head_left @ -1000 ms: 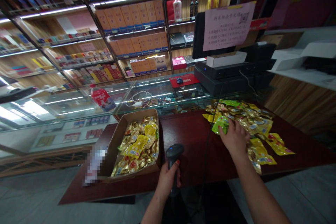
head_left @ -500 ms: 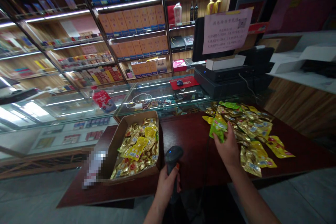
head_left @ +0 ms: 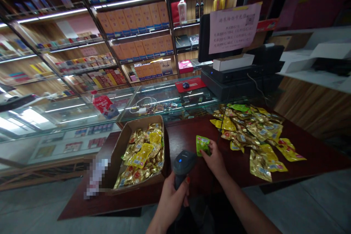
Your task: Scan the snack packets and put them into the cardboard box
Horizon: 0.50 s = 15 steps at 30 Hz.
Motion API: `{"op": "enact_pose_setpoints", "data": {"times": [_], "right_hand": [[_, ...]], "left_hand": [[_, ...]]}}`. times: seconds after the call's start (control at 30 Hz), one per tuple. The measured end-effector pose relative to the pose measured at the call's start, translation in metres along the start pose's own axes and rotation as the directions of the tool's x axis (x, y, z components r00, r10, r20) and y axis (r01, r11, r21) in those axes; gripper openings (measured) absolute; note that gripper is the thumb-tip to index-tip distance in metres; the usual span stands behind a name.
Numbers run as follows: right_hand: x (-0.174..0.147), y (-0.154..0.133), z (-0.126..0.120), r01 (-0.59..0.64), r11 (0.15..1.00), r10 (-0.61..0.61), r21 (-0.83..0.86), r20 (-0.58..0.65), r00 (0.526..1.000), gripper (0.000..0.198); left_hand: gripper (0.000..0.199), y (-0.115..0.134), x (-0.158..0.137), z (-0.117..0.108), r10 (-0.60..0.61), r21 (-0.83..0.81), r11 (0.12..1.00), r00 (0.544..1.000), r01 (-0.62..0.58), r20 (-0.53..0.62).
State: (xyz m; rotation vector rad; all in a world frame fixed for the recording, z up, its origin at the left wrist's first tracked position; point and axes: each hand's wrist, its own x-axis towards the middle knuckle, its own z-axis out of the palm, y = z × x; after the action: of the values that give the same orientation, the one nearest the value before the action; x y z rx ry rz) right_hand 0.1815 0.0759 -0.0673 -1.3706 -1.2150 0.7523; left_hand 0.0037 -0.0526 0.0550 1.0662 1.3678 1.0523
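My left hand (head_left: 173, 194) is wrapped round the handle of a dark barcode scanner (head_left: 185, 161), which has a small blue light on its head. In my right hand (head_left: 214, 158) is a small green snack packet (head_left: 202, 144), pinched between thumb and fingers just above the table and a little right of the scanner. A spread-out pile of gold and yellow snack packets (head_left: 261, 129) lies to the right of that hand, with another green packet at its back. On the left, an open cardboard box (head_left: 165, 153) holds many similar gold and yellow packets.
Behind the dark red table (head_left: 181, 135) runs a glass display counter (head_left: 153, 91) with a white cable and a mouse on a red mat. A monitor (head_left: 204, 38) bearing a paper notice stands at the back right. A red-labelled bottle (head_left: 105, 106) sits at the back left.
My right hand has carried the green packet leftward from the pile, close to the scanner. My left hand has raised the scanner slightly, its head now turned more toward the packet.
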Motion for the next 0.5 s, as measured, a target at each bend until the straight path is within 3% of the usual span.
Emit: {"op": "enact_pose_setpoints", "data": {"times": [0.23, 0.5], "right_hand": [[-0.002, 0.006, 0.004, 0.106, 0.994, -0.106, -0.021, -0.004, 0.994, 0.054], [-0.005, -0.008, 0.0, 0.065, 0.997, -0.065, -0.031, 0.013, 0.998, 0.053]], "left_hand": [[0.044, 0.01, -0.004, 0.002, 0.004, 0.022, 1.0, 1.0, -0.005, 0.024], [0.042, 0.011, -0.002, 0.004, 0.005, -0.022, 1.0, 1.0, -0.004, 0.021]]}}
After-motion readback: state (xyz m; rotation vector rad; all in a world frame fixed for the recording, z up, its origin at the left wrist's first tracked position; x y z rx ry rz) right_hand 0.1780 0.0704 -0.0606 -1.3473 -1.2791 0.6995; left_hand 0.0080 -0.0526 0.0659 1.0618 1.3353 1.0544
